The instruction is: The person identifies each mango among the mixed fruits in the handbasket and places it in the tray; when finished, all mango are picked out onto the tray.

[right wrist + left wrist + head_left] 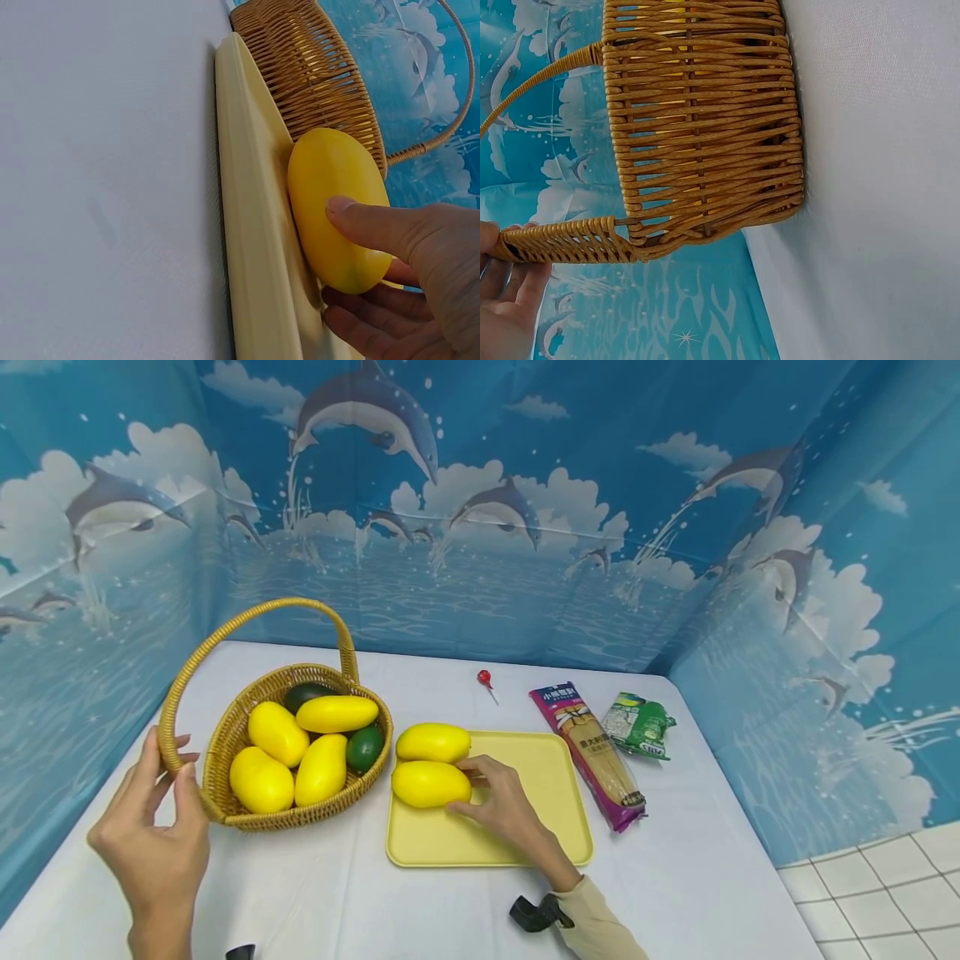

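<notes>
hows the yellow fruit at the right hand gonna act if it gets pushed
The yellow fruit would probably roll, as its shape is rounded and oblong. Its smooth, slightly shiny skin suggests it could slip under the fingers. The raised rim of the yellow tray might check a gentle roll.

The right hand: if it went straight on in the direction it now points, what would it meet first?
The right hand would first meet the nearer yellow fruit on the tray, which it touches. Beyond, the basket seems next, though depth is hard to judge.
</notes>
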{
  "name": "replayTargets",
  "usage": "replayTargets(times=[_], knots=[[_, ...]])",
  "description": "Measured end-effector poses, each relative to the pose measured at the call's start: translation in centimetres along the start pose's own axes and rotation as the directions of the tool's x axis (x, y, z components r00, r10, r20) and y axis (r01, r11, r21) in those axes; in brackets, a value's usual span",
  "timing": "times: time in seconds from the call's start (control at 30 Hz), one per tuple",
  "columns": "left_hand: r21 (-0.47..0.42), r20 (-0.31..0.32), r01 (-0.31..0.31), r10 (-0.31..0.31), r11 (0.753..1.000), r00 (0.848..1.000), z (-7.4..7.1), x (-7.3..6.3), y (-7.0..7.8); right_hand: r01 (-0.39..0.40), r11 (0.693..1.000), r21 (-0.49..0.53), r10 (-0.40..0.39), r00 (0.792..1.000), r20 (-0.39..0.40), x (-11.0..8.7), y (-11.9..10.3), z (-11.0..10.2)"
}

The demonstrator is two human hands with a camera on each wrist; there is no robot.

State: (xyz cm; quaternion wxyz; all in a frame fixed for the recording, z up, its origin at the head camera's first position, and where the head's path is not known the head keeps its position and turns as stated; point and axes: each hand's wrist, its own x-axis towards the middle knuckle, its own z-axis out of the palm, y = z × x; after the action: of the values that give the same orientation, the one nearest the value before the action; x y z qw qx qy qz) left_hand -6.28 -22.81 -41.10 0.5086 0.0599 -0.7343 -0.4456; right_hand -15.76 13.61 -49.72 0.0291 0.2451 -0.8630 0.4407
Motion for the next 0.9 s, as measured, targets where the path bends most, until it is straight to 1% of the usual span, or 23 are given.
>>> replayTargets(times=[0.17, 0.3, 0.5, 0.6, 0.7, 0.8, 0.9], knots=[[-0.014, 0.000, -0.006, 0.006, 1.000, 1.000, -0.1, 0.0, -0.1, 0.004, 1.000, 0.005, -0.004, 1.000, -0.003, -0.1, -0.1, -0.2], [-0.025, 0.003, -0.014, 0.014, 1.000, 1.000, -0.1, 0.0, -0.5, 0.000, 1.000, 0.010, 0.000, 1.000, -0.019, -0.1, -0.2, -0.9], [0.019, 0.021, 0.000, -0.001, 1.000, 1.000, -0.3, 0.0, -1.0, -0.002, 1.000, 0.006, 0.002, 0.999, -0.048, 0.3, -0.3, -2.8], [0.037, 0.034, 0.008, -0.009, 0.999, 0.999, -0.4, 0.0, -1.0, 0.027, 0.999, -0.023, -0.029, 0.997, -0.070, 0.7, -0.4, -4.0], [0.030, 0.029, 0.006, -0.007, 1.000, 1.000, -0.3, 0.0, -0.9, 0.070, 0.996, -0.050, -0.074, 0.993, -0.091, 1.2, -0.7, -5.2], [0.019, 0.016, -0.003, 0.002, 1.000, 1.000, -0.2, 0.1, -0.8, 0.118, 0.991, -0.060, -0.123, 0.988, -0.091, 2.1, -1.7, -6.3], [0.011, 0.007, -0.004, 0.004, 1.000, 1.000, -0.2, 0.0, -0.8, 0.161, 0.986, -0.035, -0.163, 0.984, -0.071, 3.4, -3.2, -7.1]])
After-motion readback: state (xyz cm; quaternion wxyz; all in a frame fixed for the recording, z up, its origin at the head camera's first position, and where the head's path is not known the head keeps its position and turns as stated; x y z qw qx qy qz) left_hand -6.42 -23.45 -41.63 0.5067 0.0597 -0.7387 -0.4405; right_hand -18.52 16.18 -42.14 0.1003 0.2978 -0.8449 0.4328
